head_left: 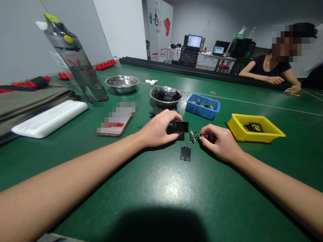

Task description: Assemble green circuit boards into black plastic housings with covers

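My left hand (161,129) grips a small black plastic case (181,127) between thumb and fingers, its open side facing me. Just right of it, my right hand (220,141) pinches a small green circuit board (195,136) by its right end. A flat black cover plate (185,153) lies on the green table (156,195) below the two hands. Behind my left hand, another dark flat piece (155,111) lies partly hidden near a steel bowl (166,102) of black cases.
A blue bin (202,109) and a yellow bin (254,134) hold small parts. At the left stand a water bottle (78,64), a white box-like bar (50,119) and a phone (117,122). A second steel bowl (122,85) sits behind. A person (272,69) sits across the table.
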Motion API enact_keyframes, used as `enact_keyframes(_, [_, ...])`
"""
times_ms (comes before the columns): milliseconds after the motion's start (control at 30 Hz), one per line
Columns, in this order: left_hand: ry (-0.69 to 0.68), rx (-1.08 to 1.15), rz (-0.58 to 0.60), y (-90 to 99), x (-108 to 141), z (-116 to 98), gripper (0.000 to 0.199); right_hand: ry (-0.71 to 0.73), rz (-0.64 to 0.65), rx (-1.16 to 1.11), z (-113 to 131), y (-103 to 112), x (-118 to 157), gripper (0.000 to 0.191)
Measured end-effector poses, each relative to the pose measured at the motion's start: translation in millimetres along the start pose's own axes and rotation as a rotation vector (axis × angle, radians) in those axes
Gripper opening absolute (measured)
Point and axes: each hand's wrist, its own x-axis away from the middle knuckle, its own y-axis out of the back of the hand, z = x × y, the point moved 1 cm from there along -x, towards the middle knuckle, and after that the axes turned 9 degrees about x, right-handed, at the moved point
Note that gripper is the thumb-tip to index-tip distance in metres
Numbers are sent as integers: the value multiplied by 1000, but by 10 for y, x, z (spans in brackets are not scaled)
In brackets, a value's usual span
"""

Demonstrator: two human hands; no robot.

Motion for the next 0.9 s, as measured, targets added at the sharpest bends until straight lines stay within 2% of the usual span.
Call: enact_keyframes(900, [18,9,8,-2,2,-10,28,-21,15,-13,19,13,-8,2])
